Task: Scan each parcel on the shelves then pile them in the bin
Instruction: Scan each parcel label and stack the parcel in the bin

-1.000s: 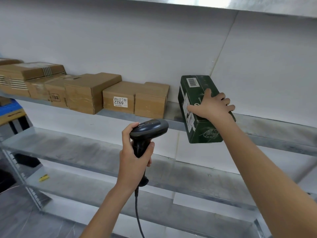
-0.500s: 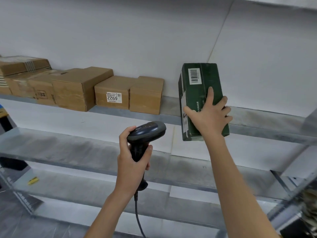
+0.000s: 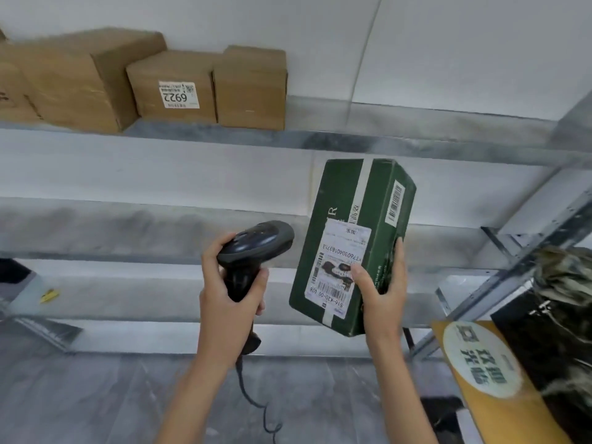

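My right hand [image 3: 382, 290] grips a dark green parcel [image 3: 349, 200] by its lower right side, thumb on its white shipping label [image 3: 339, 251]. The parcel is held upright in the air below the upper shelf, label face towards me. My left hand [image 3: 224, 299] grips the handle of a dark grey barcode scanner [image 3: 256, 241], whose head points right at the parcel from a short gap. Several brown cardboard parcels [image 3: 173, 84] stand in a row on the upper shelf [image 3: 384, 142], one with a label reading 6922.
Bare metal shelves [image 3: 96, 225] run below the upper one. A slanted metal shelf post [image 3: 528, 245] stands at the right. An orange box with a round sticker [image 3: 480, 370] and a dark item fill the lower right. The scanner cable [image 3: 256, 408] hangs down.
My right hand has taken the green parcel off the upper shelf, lowered it and turned its label face towards me. The scanner now sits close beside it. The view has tilted down.
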`<action>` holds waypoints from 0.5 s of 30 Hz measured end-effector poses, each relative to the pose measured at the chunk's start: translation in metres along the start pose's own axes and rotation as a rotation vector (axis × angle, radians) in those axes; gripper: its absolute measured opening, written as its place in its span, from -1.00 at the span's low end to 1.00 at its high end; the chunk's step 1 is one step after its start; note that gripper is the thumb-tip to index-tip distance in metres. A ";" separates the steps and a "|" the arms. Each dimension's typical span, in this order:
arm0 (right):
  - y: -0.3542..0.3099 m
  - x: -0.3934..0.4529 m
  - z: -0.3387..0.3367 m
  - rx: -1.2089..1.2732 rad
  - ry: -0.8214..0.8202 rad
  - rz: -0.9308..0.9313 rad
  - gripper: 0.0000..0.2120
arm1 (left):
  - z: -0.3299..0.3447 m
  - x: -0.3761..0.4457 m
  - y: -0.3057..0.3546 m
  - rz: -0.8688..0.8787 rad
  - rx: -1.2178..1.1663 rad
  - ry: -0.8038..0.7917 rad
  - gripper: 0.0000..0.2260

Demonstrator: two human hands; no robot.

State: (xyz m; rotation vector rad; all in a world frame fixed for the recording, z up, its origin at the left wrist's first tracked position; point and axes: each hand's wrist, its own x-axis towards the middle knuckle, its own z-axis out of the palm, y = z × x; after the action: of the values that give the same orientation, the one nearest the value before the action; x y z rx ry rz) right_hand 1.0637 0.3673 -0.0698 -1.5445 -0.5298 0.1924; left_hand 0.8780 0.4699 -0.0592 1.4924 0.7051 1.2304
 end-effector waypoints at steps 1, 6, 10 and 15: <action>0.004 -0.004 -0.001 -0.001 -0.008 0.018 -0.05 | -0.002 -0.006 -0.003 -0.012 -0.001 0.001 -0.43; 0.013 -0.013 0.006 0.022 -0.038 0.044 -0.05 | -0.015 -0.028 -0.012 -0.064 0.072 -0.026 -0.42; 0.018 -0.017 0.015 0.022 0.005 0.037 -0.05 | -0.025 -0.041 -0.017 -0.076 0.161 -0.071 -0.36; 0.025 -0.024 0.017 -0.061 0.125 -0.041 -0.07 | -0.024 -0.063 -0.026 -0.150 0.164 -0.100 -0.33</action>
State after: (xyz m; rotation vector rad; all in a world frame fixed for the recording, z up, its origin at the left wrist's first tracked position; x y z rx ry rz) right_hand 1.0404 0.3730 -0.1001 -1.5923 -0.4719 0.0477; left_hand 0.8402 0.4293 -0.1064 1.5919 0.8509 0.9971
